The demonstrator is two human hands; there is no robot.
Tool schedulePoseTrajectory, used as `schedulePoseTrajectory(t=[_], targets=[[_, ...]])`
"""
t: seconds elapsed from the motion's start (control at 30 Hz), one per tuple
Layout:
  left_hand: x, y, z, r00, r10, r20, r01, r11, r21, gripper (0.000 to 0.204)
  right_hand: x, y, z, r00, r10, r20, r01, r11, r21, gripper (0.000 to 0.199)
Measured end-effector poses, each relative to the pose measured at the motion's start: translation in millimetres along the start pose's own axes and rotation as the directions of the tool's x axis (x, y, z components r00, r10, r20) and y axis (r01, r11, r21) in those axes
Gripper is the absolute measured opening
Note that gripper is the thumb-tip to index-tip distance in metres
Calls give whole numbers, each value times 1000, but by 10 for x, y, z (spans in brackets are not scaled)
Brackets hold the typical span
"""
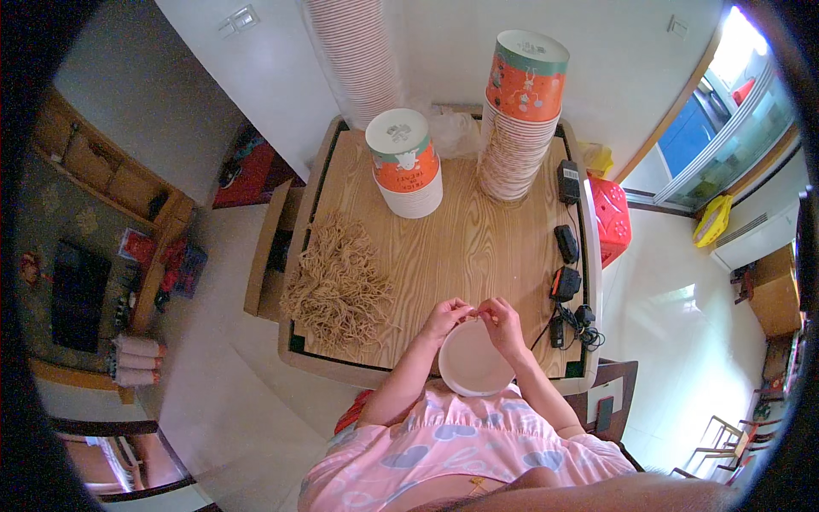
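At the near edge of the table, a white paper bucket is tilted with its open mouth toward me, against my lap. My left hand is closed in a pinch at the bucket's far rim. Close beside it, my right hand pinches at the same rim, fingertips nearly meeting the left ones. Something small and brownish shows between the fingertips, too small to name. To the left lies a loose heap of brown twisted cords. Upside-down paper buckets with orange and green print form a short stack behind it.
A taller bucket stack, with cords hanging at its lower rims, stands at the back right. Another tall stack in clear plastic rises at the back left. Black adapters and cables line the right edge. A red stool stands beyond.
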State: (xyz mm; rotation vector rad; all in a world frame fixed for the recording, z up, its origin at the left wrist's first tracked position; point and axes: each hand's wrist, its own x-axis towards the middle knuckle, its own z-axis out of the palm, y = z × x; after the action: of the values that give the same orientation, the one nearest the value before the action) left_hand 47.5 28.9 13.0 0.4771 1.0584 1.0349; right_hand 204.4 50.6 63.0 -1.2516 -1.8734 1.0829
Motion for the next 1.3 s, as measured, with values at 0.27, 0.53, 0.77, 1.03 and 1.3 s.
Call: schedulePoseTrajectory(t=[0.27,0.53,0.77,1.03,1.3], targets=[[-22,40,87,989,135,-62,-130,988,86,8,-2,32,2,1000,-8,0,8,1000,-30,9],[-29,-1,73,982,186,-16,-184,979,94,6,-4,70,15,1000,9,10,-9,999,-35,9],[-33,8,35,987,160,15,-161,977,137,4,0,88,25,999,20,30,-21,999,24,9],[-34,73,87,992,113,63,-122,977,177,5,-2,50,14,1000,19,5,-19,998,-53,8],[61,-150,26,952,305,-27,-283,911,299,9,-6,50,33,994,84,-69,-83,996,11,8]])
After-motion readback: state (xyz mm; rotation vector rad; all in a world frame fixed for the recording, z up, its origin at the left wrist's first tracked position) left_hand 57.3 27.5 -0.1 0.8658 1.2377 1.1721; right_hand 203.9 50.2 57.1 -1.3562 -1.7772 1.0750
